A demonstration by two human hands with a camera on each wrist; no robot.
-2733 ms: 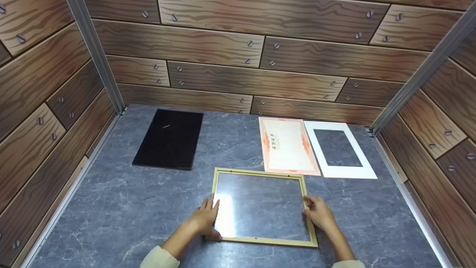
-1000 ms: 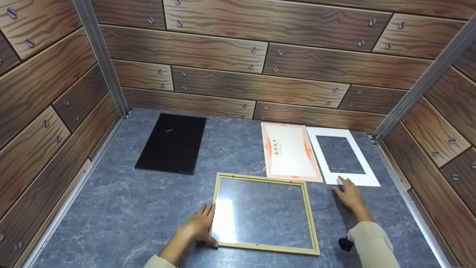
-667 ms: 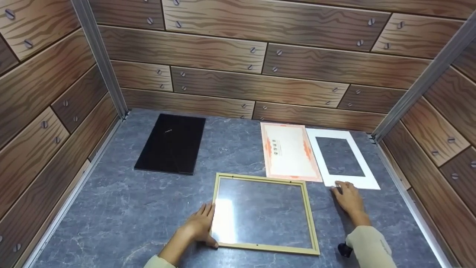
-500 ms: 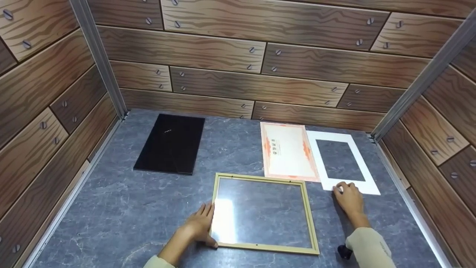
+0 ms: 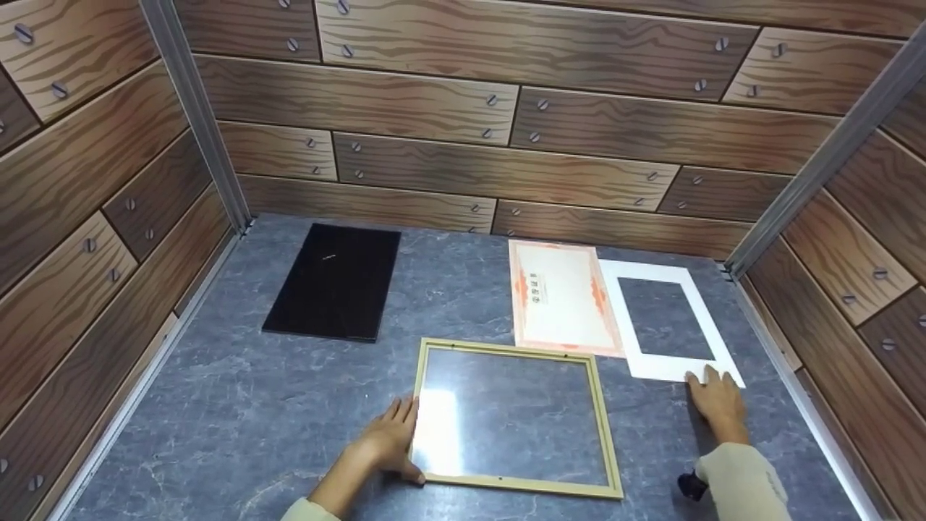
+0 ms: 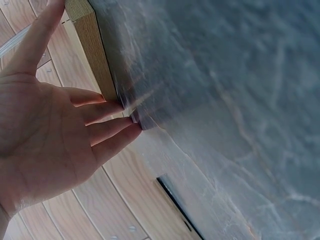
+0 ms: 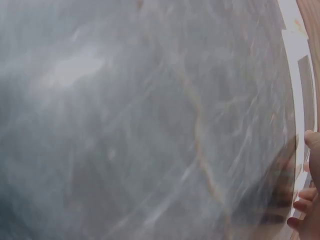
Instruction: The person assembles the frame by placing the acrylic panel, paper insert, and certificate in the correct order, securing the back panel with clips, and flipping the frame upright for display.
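Observation:
My left hand (image 5: pixel 387 438) lies along the left side of a gold picture frame (image 5: pixel 608 434), its thumb by the near corner. In the left wrist view the fingertips of the left hand (image 6: pixel 55 125) touch the side of the frame (image 6: pixel 92 45). A clear pane (image 5: pixel 514 420) shows inside the frame. At the right, my right hand (image 5: pixel 718 405) has its fingertips on the near border of a white picture mat (image 5: pixel 665 367), close to its right corner. The right wrist view catches only part of the right hand (image 7: pixel 311 195), at the edge of the mat (image 7: pixel 296 75).
Left of the mat lies a certificate sheet (image 5: pixel 568 304) with an orange border, its near edge by the frame's far side. A black panel (image 5: pixel 333 282) lies at the back left. Wood-patterned walls (image 5: pixel 419 163) enclose the marbled table (image 5: pixel 253 405).
My right hand has left the frame's right side for the mat, whose near end has slid toward me and turned slightly. The hand has since shifted right along its edge. The left hand stays put.

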